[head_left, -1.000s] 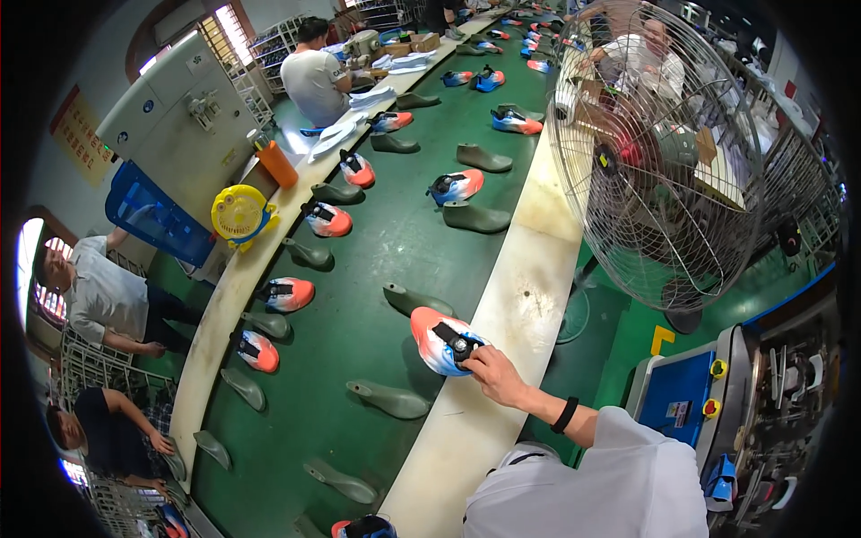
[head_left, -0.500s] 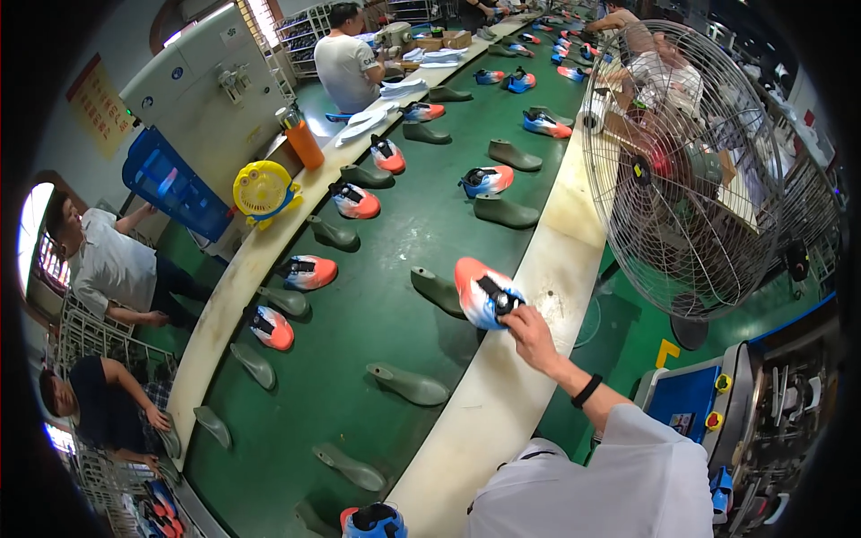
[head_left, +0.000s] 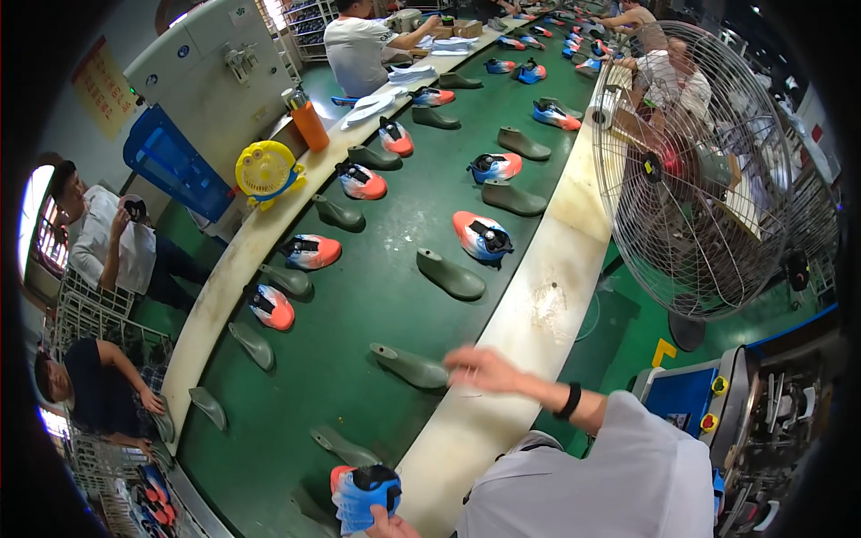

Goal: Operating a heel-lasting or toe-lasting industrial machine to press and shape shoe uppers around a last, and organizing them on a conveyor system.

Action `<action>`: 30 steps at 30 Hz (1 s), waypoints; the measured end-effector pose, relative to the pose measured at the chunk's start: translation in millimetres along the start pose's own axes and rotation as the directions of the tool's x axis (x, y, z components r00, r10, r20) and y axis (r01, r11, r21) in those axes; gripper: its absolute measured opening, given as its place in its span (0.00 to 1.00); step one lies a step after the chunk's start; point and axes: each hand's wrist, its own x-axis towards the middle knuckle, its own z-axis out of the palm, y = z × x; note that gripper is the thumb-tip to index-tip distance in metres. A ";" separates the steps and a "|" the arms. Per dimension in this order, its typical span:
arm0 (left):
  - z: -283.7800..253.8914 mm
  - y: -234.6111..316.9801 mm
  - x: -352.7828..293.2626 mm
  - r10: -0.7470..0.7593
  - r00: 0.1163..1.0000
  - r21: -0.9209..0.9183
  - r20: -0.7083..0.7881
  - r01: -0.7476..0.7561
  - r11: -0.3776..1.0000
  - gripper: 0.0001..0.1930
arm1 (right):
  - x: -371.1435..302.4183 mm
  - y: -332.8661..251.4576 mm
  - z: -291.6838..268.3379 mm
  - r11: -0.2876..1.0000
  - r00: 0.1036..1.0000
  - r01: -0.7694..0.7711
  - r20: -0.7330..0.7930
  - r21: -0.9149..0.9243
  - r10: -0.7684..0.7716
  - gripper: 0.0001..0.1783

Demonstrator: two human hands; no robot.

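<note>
Near the lower edge, my left hand (head_left: 389, 524) grips a blue shoe upper (head_left: 367, 496) with a red toe and black collar. My right hand (head_left: 485, 369) is slightly blurred over the near white ledge, fingers reaching toward the belt with nothing seen in them. Just beside its fingertips lies a grey-green shoe last (head_left: 409, 366); whether they touch I cannot tell. Farther along sits a red, white and blue shoe (head_left: 482, 237) on the belt, with another bare last (head_left: 451, 274) next to it. A further last (head_left: 346, 446) lies close to the held upper.
The green conveyor belt (head_left: 359, 296) carries several shoes and lasts in two rows. A large wire fan (head_left: 691, 170) stands at the right. On the far ledge are a yellow fan (head_left: 266, 172) and an orange bottle (head_left: 308, 124). Co-workers are along the left side and far end.
My right hand has let go of the red, white and blue shoe and come back nearer. That shoe now rests on the belt. My left hand has come into view, holding the blue upper.
</note>
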 end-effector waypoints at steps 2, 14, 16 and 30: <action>-6.1 10.2 -11.1 -0.015 1.000 -0.020 0.001 0.015 1.000 0.31 | -7.3 -98.8 18.0 0.854 0.935 -0.264 0.338 0.448 0.112 0.25; 53.8 3.2 20.7 0.199 0.976 -0.831 0.089 -0.038 0.556 0.33 | -48.3 -145.9 51.4 0.894 0.987 -0.145 0.001 0.424 0.160 0.15; 46.8 7.2 19.6 0.201 0.978 -0.831 0.056 -0.066 0.553 0.33 | -51.4 -135.4 43.2 0.906 0.972 -0.154 -0.102 0.394 0.210 0.14; 17.2 -5.9 7.2 0.114 0.986 -0.858 -0.125 -0.165 0.486 0.41 | -33.9 54.3 35.2 0.837 0.978 -0.206 -0.086 -0.507 0.189 0.34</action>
